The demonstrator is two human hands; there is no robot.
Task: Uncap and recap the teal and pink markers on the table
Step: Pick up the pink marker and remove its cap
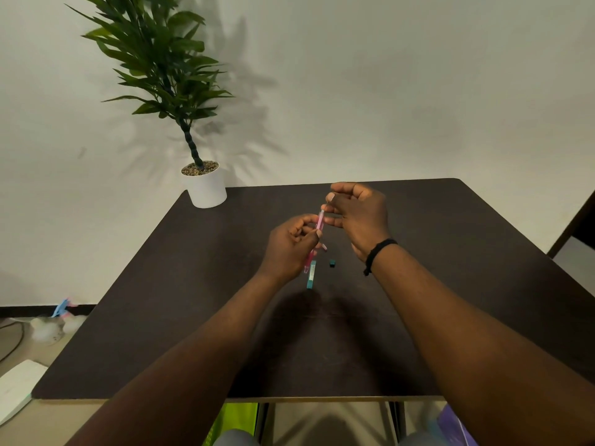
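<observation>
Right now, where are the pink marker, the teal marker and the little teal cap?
pink marker point(319, 222), head view, on its barrel between the hands.
teal marker point(311, 275), head view, mid-barrel.
teal cap point(332, 263), head view, its top.

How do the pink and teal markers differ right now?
The pink marker is held off the table between the left hand and right hand; the teal marker lies flat on the table, untouched. The pink one tilts upward; the teal lies level. A small teal cap sits apart from the teal marker. Both are slim markers.
</observation>
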